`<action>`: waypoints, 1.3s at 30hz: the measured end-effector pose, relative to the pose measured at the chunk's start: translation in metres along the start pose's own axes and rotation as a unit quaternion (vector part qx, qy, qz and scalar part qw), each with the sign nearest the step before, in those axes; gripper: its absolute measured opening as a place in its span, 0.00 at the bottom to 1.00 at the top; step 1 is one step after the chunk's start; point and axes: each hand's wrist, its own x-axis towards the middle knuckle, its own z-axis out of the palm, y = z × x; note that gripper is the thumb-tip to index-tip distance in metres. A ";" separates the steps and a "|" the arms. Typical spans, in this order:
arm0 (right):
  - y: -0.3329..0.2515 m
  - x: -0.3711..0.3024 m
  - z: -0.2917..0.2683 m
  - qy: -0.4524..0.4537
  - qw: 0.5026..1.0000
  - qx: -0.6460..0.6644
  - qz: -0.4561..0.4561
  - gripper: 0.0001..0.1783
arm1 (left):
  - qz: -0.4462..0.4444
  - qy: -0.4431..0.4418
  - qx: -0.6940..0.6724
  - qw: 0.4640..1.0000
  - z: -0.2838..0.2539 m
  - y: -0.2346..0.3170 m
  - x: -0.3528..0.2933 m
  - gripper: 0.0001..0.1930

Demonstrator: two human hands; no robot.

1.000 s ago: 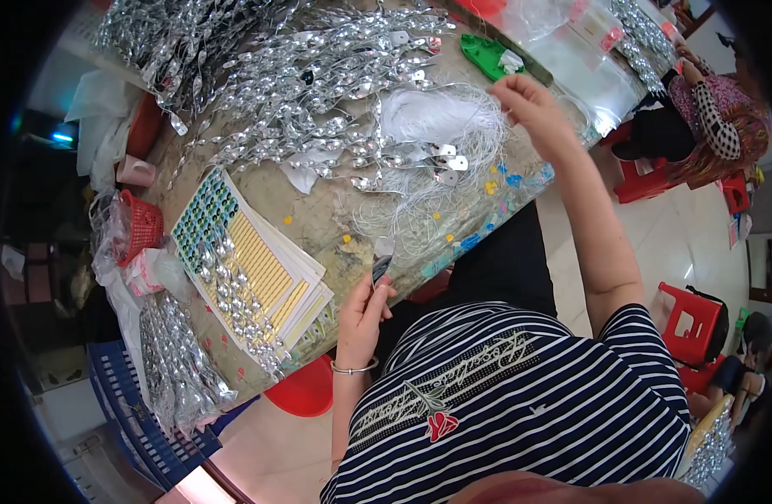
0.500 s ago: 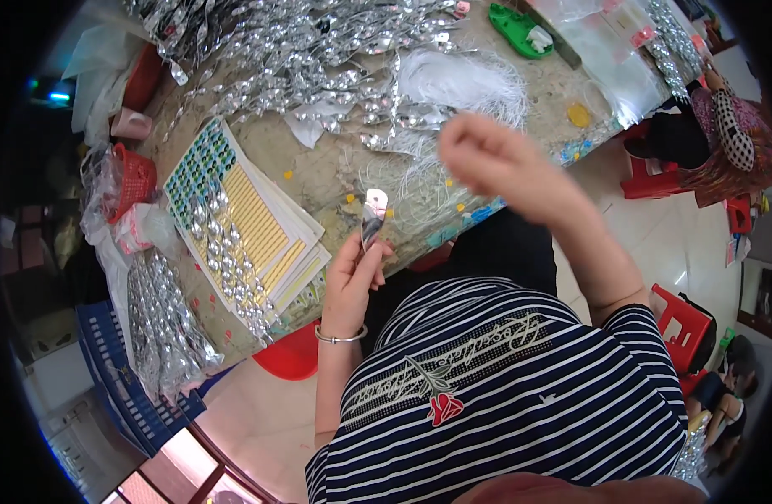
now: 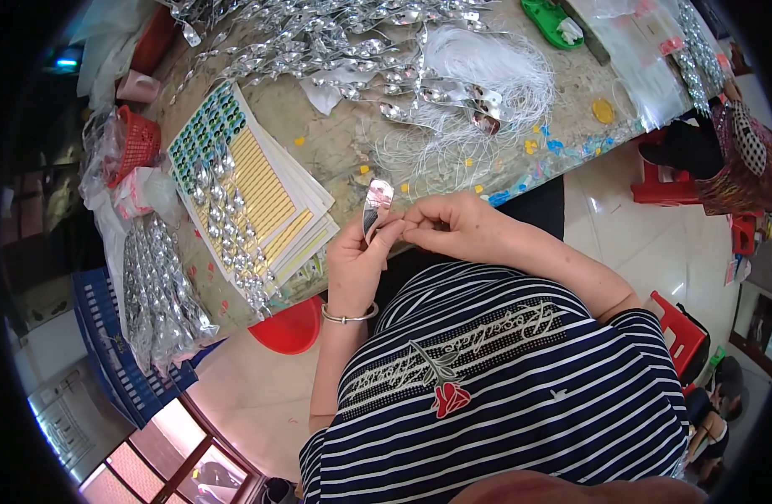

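Observation:
Near the table's front edge, my left hand pinches a shiny silver foil strip that stands up above the thumb. A bracelet circles that wrist. My right hand meets the left fingertips beside the strip's lower part. Its thumb and forefinger are pressed together; anything between them is too small to make out. Beyond the hands lies a loose bundle of white threads. Twisted silver foil strands are heaped across the far side of the table.
Left of my hands lie sticker sheets with silver strands on top. A red basket, plastic bags and more strands sit at the left edge. A green tray is at the back. Another person sits at the right.
My right hand has come down and left from over the table to my left fingertips. The left hand keeps hold of the foil strip. The whole view has shifted slightly.

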 end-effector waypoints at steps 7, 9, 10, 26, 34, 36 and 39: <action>0.006 -0.001 -0.004 0.023 0.999 0.049 0.006 0.07 | -0.010 0.012 0.011 1.000 0.002 0.001 -0.001 0.08; 0.000 -0.002 -0.011 0.048 0.993 0.096 0.047 0.07 | -0.012 0.010 -0.014 1.000 0.005 0.008 0.002 0.09; -0.003 -0.004 -0.014 0.040 0.991 0.120 0.050 0.07 | -0.016 -0.003 -0.019 1.000 0.004 0.008 0.003 0.12; -0.003 -0.010 -0.014 0.026 0.985 0.169 0.030 0.08 | -0.004 -0.064 -0.038 0.997 0.015 0.019 0.000 0.14; 0.008 -0.007 -0.006 0.033 0.987 0.158 -0.002 0.08 | 0.035 -0.020 -0.081 0.996 0.018 0.013 -0.005 0.13; 0.009 -0.007 -0.004 0.031 0.985 0.166 -0.014 0.08 | 0.034 -0.019 -0.077 0.996 0.019 0.015 -0.005 0.13; 0.004 -0.010 -0.007 0.004 0.984 0.178 0.016 0.07 | 0.030 -0.009 -0.058 0.998 0.017 0.013 -0.006 0.12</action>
